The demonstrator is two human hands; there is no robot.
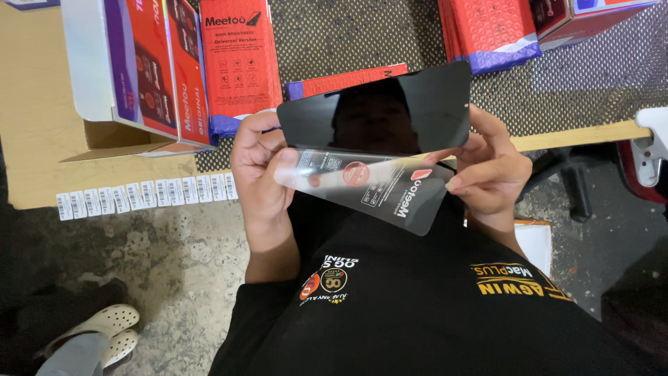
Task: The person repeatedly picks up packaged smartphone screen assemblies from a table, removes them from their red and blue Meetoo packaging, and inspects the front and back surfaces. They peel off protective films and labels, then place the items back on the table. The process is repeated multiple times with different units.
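I hold a dark, glossy rectangular glass panel [376, 111] up in front of my chest, between both hands. A clear plastic film [369, 184] with a red round sticker and small print hangs just below it, partly peeled away. My left hand [259, 170] grips the panel's left end, with the thumb pressed on the film's left corner. My right hand [490, 170] supports the panel's right end, and its fingertips pinch the film's right edge.
A tan table [42, 139] carries an open cardboard box [104, 83] of red-and-purple packets, a loose red packet [240, 63] and more packets [490, 28] on dark mesh matting [348, 35]. Barcode stickers [146, 195] line its edge. Someone's feet in white clogs [104, 331] stand lower left; a chair base [577, 181] is at right.
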